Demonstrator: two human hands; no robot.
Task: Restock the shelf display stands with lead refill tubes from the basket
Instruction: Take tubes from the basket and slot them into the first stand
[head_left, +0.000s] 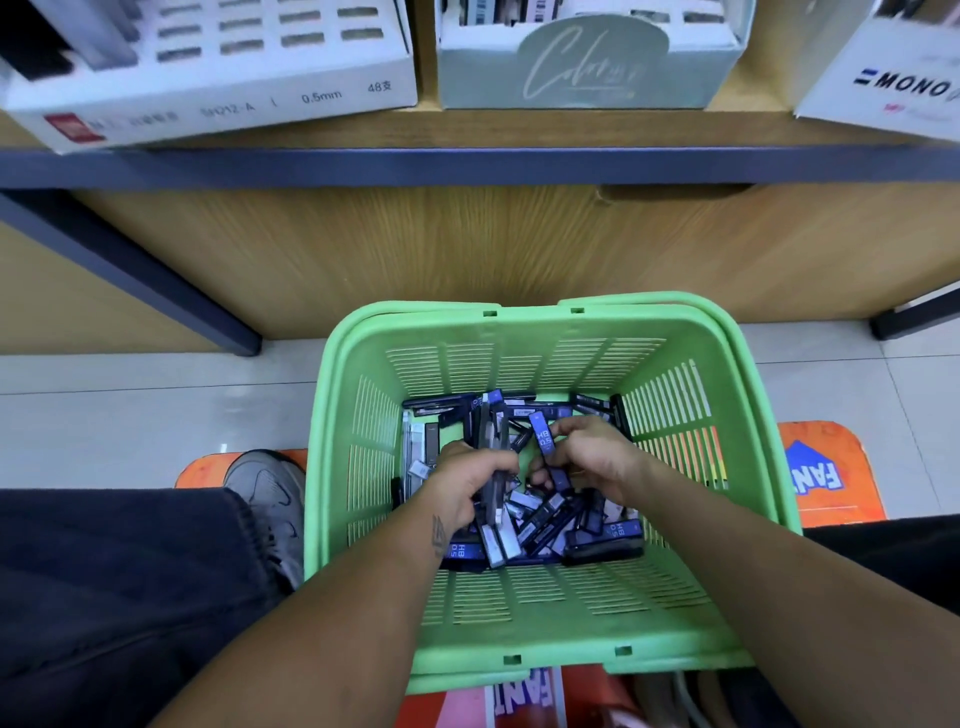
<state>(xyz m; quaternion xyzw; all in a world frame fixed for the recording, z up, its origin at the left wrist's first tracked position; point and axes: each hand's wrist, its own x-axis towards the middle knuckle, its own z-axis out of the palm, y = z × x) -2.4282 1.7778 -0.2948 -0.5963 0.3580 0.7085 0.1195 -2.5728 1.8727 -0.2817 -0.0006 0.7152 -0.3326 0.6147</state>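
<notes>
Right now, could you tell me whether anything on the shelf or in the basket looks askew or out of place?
The white box on the shelf sits skewed, its left corner jutting past the front edge. The tubes lie jumbled in the basket, as loose stock would. Nothing looks spilled or damaged.

Head view, steeply downward (close) onto basket (524, 631)

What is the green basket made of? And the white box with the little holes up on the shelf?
The green basket looks like moulded plastic: smooth, slightly shiny, with slotted walls. The white box seems to be matte cardboard, judging by its folded edges, printed front and cut slots.
</notes>
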